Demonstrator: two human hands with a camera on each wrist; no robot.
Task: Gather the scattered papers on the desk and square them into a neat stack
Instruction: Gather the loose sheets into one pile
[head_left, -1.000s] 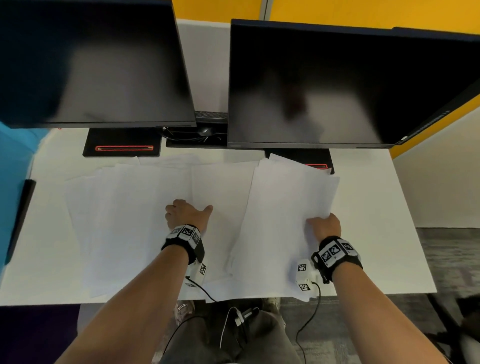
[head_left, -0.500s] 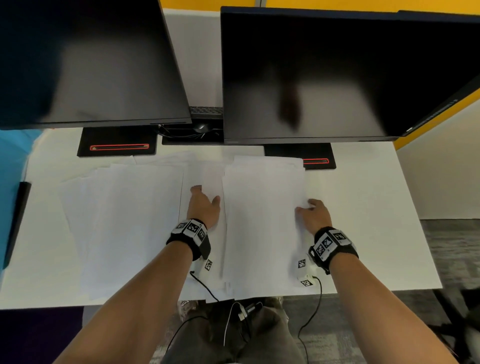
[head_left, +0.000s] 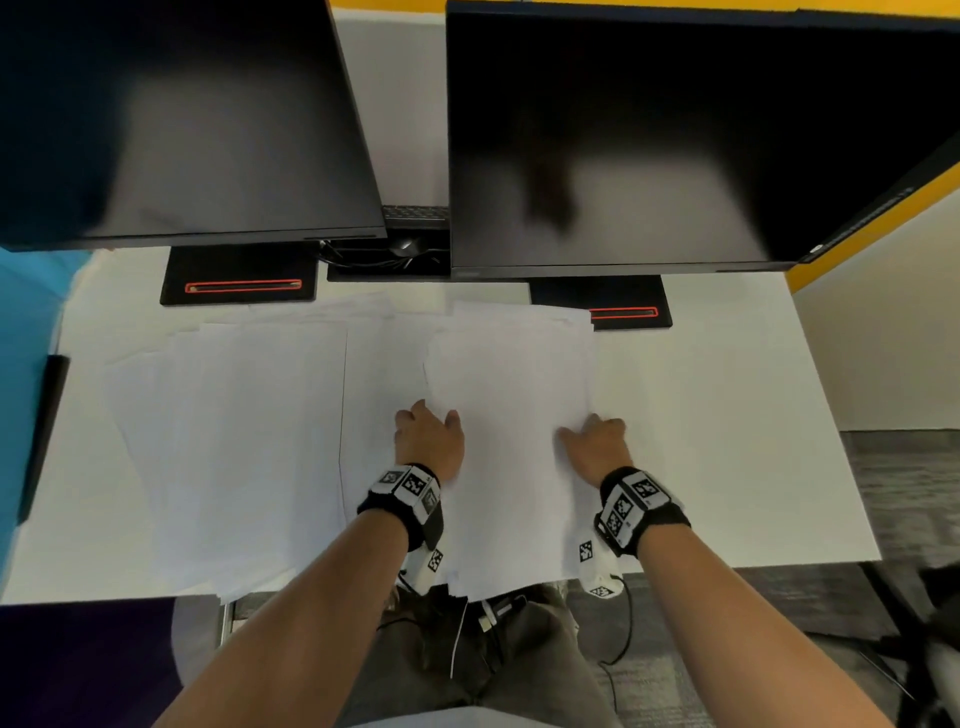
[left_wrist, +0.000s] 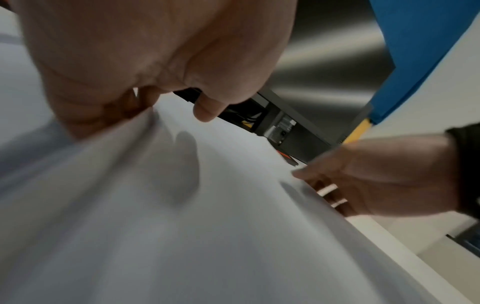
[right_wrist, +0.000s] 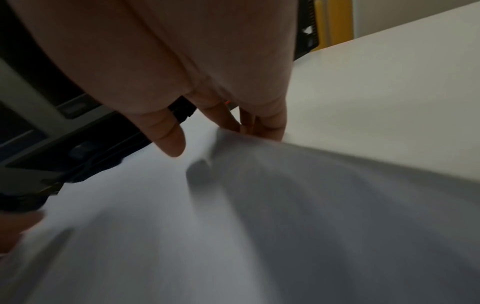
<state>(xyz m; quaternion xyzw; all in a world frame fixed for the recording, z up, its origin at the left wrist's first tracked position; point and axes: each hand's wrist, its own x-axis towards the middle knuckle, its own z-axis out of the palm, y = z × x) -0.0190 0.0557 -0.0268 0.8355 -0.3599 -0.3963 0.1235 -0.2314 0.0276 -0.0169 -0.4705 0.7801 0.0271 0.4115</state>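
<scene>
Loose white papers (head_left: 234, 441) lie overlapped across the left half of the white desk (head_left: 727, 441). A roughly aligned bundle of sheets (head_left: 511, 405) sits in the middle, its near end overhanging the front edge. My left hand (head_left: 426, 418) grips the bundle's left edge, with its fingers (left_wrist: 135, 107) tucked under the paper and the thumb above. My right hand (head_left: 587, 428) holds the right edge. Its fingers (right_wrist: 246, 123) curl under the lifted paper (right_wrist: 259, 205) and its thumb is over the top. The left wrist view also shows the right hand (left_wrist: 376, 174) pinching that edge.
Two dark monitors (head_left: 623, 145) hang over the back of the desk. Their black bases with red stripes (head_left: 241, 286) stand just behind the papers. A blue partition (head_left: 21, 338) borders the left. Bare desk surface lies right of the bundle. Cables hang below the front edge.
My right hand has slid the right-hand sheets leftward and turned them straight. My left hand has moved right to the bundle's left edge, so the hands are closer together.
</scene>
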